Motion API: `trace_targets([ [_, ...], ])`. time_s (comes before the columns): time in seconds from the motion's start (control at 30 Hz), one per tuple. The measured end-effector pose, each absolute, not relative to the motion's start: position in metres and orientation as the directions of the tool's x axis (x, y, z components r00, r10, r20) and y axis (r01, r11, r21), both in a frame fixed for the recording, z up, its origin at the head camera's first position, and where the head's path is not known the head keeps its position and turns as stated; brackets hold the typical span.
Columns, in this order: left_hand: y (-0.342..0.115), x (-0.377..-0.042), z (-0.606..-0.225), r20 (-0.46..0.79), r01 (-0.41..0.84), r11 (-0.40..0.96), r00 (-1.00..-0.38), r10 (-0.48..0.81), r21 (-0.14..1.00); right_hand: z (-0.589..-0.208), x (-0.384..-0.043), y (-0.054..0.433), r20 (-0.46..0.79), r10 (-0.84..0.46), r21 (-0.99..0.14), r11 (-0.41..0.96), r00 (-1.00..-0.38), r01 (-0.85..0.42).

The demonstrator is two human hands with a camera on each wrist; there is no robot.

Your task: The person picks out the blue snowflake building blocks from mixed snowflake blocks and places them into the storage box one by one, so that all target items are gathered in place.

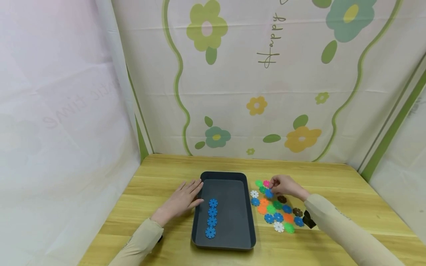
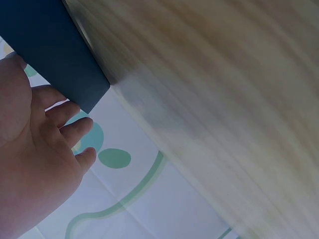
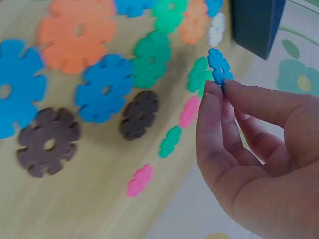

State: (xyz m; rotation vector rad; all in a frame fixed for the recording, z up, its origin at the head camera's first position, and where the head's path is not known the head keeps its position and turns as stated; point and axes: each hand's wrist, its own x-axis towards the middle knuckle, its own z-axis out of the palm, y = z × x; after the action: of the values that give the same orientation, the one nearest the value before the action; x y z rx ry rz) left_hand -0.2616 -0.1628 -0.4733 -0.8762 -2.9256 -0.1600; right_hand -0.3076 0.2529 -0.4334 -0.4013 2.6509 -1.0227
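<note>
Presently, the two hands are apart. Right of centre in the lower frame, the right hand [image 1: 287,186] pinches a blue disc [image 3: 218,63] near the loose coloured discs [image 1: 277,205]; whether it touches them, I cannot tell surely. At lower centre, the left hand [image 1: 181,199] rests, fingers extended, on the left rim of the dark tray [image 1: 231,210], holding four blue discs [image 1: 212,218] in a column.

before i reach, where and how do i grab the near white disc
Pinch the white disc by its near rim, probably from your side: it lies flat, bare table in front, a blue disc and a lime disc close behind and beside it.
</note>
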Motion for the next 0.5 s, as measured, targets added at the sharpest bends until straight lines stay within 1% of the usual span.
trace_targets([
  [0.1, -0.163, -0.262, -0.474, 0.108, 0.552, 0.83, -0.832, 0.544, 0.077, -0.426, -0.31, 0.247, -0.153, -0.357, -0.716, 0.682, -0.921, -0.146],
  [0.23, -0.164, -0.261, -0.474, 0.11, 0.554, 0.829, -0.831, 0.545, 0.076, -0.416, -0.316, 0.236, -0.138, -0.384, -0.738, 0.654, -0.913, -0.164],
  [0.33, -0.164, -0.261, -0.474, 0.111, 0.553, 0.83, -0.832, 0.544, 0.077, -0.41, -0.32, 0.225, -0.132, -0.404, -0.733, 0.654, -0.905, -0.185],
  [0.5, -0.164, -0.262, -0.474, 0.101, 0.547, 0.833, -0.836, 0.539, 0.085, -0.402, -0.323, 0.204, -0.162, -0.402, -0.739, 0.654, -0.901, -0.159],
])
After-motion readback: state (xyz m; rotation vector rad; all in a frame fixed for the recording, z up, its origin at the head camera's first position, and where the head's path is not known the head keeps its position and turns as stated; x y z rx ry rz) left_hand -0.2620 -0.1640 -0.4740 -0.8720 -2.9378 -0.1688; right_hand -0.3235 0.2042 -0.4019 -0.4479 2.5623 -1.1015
